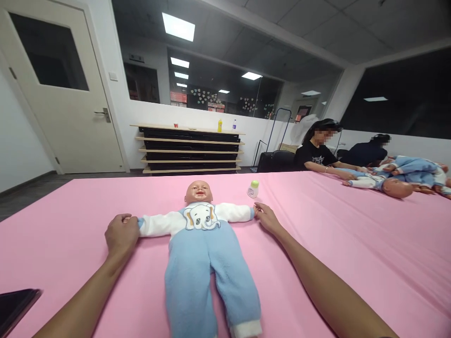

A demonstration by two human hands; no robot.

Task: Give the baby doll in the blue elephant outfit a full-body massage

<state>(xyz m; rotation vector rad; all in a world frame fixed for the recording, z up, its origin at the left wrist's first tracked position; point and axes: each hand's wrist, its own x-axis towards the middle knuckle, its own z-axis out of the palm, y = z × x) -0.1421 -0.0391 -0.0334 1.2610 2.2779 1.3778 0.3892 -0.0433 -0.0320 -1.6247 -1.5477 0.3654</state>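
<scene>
A baby doll (200,253) in a white and light blue romper with an elephant on the chest lies on its back, head away from me. Its arms are stretched straight out to both sides. My left hand (122,233) is closed around the doll's hand at the cuff on the left. On the other side, my right hand (267,218) pinches the doll's other hand at the blue cuff. Just beyond my right hand stands a small white bottle (252,189) with a green cap.
Pink cloth covers the table (317,225). A dark phone-like object (17,303) lies at the near left. At the far right, a person (319,148) handles another doll (396,187), with more dolls (417,171) beside it. Stacked boards (190,148) stand by the wall.
</scene>
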